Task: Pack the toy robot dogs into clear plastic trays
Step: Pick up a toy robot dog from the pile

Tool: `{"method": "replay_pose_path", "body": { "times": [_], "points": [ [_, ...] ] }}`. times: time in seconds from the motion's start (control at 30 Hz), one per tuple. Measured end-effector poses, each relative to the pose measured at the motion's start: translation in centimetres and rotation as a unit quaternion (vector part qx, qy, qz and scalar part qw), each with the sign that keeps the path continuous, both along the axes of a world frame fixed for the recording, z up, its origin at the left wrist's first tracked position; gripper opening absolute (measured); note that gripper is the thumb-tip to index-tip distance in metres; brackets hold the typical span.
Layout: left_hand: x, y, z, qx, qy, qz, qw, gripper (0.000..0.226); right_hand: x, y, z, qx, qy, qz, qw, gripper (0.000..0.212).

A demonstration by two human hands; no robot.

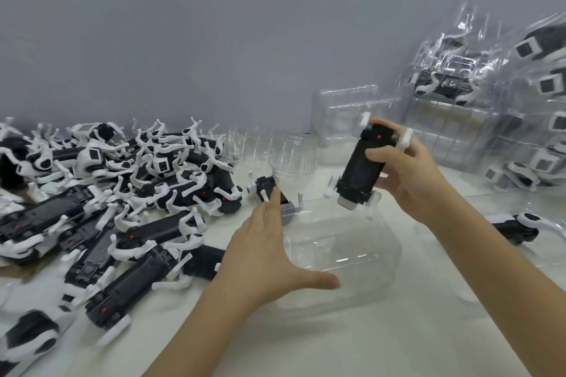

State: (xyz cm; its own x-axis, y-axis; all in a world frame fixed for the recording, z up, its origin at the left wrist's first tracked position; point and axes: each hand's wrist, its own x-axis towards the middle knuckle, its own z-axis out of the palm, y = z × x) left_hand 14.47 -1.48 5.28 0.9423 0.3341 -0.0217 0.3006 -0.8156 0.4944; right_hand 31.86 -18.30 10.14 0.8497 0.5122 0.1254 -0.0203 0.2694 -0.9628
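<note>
Landmark: the clear tray (352, 242), open side up on the white tabletop (306, 346).

- Near side of the tray: bare tabletop, crossed only by our two forearms.
- Left of it: a crowded pile of dogs (122, 193), running off the frame edge.
- Behind it: empty trays (346, 119) against the grey wall.
- Behind and right of it: packed trays (459, 86), cut by the frame.
- Right of it: one loose dog (520, 226), close by.

We note the left hand (269, 257) open, fingers straight, at the tray's left wall, thumb along the near corner; contact unclear. The right hand (410, 174) grips a toy robot dog (363, 162), tilted, above the tray's far rim.

The tray's outline is hard to trace. Another dog (266, 185) sits half hidden behind the left fingertips.
</note>
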Motion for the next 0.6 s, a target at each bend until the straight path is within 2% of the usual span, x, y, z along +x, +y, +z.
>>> {"method": "replay_pose_path", "body": {
  "times": [0.07,0.13,0.2,0.27,0.3,0.37,0.43,0.5,0.6],
  "points": [
    [0.2,0.0,0.8,-0.078,-0.041,0.012,0.996,0.145,-0.3,-0.1,-0.5,0.035,0.034,-0.009,0.999,0.051],
    [0.9,-0.1,2.0,-0.191,-0.117,0.023,0.974,0.132,-1.0,0.2,-1.2,0.042,0.043,-0.02,0.998,0.071],
    [2.2,0.1,3.1,-0.328,-0.174,0.012,0.929,0.119,-1.9,0.6,-1.8,0.028,0.022,-0.026,0.999,0.074],
    [3.2,0.6,4.1,-0.414,-0.215,-0.013,0.885,0.089,-2.4,0.8,-2.3,0.01,-0.008,-0.008,1.0,0.073],
    [3.6,0.8,4.4,-0.423,-0.241,-0.018,0.874,0.075,-2.2,0.6,-2.4,-0.013,-0.032,0.013,0.999,0.077],
    [3.9,1.5,4.4,-0.411,-0.287,-0.01,0.865,0.066,-1.3,-0.2,-1.8,-0.069,-0.083,0.087,0.99,0.082],
    [3.8,1.9,3.9,-0.378,-0.304,-0.015,0.874,0.067,-0.3,-0.9,-0.5,-0.116,-0.111,0.138,0.977,0.062],
    [3.4,2.1,3.3,-0.352,-0.288,-0.036,0.89,0.068,0.4,-1.0,0.7,-0.193,-0.164,0.118,0.96,0.047],
    [3.4,1.7,2.3,-0.308,-0.24,-0.052,0.919,0.07,0.8,0.2,1.5,-0.343,-0.293,0.124,0.884,0.053]
  ]
}}
